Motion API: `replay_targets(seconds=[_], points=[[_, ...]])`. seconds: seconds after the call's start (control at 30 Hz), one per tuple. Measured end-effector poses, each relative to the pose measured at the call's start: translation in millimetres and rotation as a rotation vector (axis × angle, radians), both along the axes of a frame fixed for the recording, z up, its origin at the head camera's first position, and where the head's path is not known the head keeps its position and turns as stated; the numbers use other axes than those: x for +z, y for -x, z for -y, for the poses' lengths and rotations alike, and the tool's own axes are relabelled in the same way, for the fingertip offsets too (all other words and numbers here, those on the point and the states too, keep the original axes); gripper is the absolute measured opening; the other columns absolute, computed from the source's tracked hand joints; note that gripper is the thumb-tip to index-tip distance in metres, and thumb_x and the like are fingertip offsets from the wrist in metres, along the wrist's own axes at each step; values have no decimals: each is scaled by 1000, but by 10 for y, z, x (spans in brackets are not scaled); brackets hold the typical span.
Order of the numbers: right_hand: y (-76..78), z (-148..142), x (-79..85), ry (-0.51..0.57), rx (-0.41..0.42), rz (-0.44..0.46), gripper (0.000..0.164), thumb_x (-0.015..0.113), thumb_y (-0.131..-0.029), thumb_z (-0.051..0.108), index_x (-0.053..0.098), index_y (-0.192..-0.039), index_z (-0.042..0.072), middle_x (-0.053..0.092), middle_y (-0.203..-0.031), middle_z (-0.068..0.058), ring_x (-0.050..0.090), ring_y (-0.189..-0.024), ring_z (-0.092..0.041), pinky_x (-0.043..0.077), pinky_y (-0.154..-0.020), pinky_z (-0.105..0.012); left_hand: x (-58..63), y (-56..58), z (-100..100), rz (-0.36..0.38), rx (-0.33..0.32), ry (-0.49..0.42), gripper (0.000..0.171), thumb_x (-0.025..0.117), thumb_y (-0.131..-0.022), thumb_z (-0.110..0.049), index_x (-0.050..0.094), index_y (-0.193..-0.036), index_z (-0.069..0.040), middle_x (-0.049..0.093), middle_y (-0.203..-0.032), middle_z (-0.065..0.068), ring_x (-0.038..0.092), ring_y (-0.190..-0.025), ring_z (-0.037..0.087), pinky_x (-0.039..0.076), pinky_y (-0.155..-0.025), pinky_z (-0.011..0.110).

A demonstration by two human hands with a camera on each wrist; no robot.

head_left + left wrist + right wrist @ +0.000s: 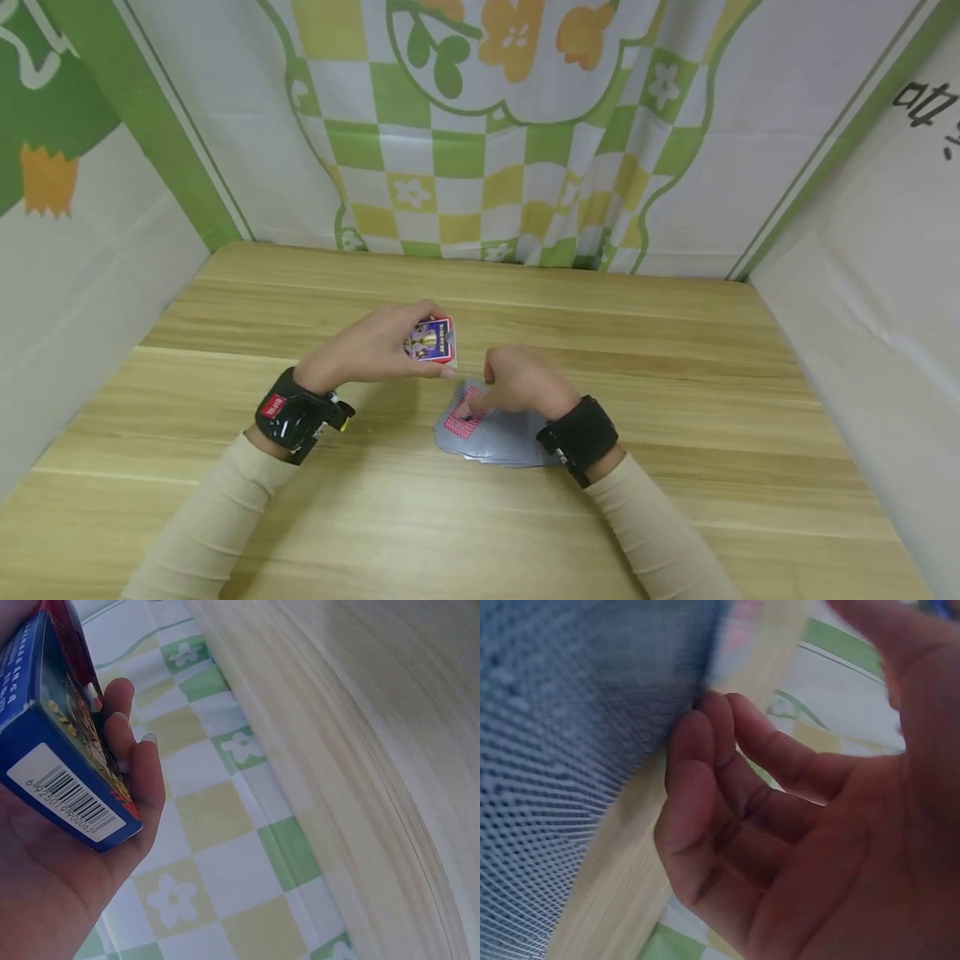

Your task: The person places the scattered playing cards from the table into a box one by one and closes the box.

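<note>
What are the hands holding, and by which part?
The left hand grips the card box by opposite sides, between thumb and fingers. The right hand is over the red-patterned card; any hold is unclear.

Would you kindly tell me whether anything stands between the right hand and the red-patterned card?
Nothing visible does: the right hand reaches over the red-patterned card, which lies on top of the grey cards. The left hand holds the card box off to the left, not between them.

grey cards [501, 440] (red-patterned card [461, 423] atop) lie fanned near a blue box [432, 342].
</note>
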State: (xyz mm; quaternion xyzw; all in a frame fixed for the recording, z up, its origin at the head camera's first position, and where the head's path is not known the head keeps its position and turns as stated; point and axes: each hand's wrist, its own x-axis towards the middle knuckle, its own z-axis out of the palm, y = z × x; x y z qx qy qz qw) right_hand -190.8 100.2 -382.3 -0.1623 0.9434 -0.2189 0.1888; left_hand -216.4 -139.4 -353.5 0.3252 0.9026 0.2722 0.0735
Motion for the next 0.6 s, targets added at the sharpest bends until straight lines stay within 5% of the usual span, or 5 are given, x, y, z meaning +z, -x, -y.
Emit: replay_targets(seconds=[0.33, 0.5, 0.6], points=[[-9, 58, -35, -30, -70, -85, 47, 96, -76, 30, 60, -96, 7, 56, -83, -1, 51, -72, -17, 38, -58, -29, -6, -1, 0, -23, -2, 5, 73, 88, -82, -51, 59, -136, -12, 71, -107, 2, 65, -89, 14, 55, -76, 29], [30, -9, -6, 118, -60, -112, 28, 84, -89, 16, 59, -96, 6, 56, -82, -2, 51, -70, -15, 38, -58, -27, 10, -11, -5, -18, 5, 11, 73, 88, -82, -50, 59, -136, -11, 71, -108, 3, 65, -89, 14, 55, -77, 31], [53, -70, 39, 269, -23, -54, 12, 71, -96, 9, 60, -96, 4, 54, -76, 0, 50, -65, -12, 39, -57, -25, 12, -9, -4, -15, 3, 10, 73, 88, -82, -51, 59, -136, -12, 71, -107, 2, 65, -89, 14, 55, -77, 32]])
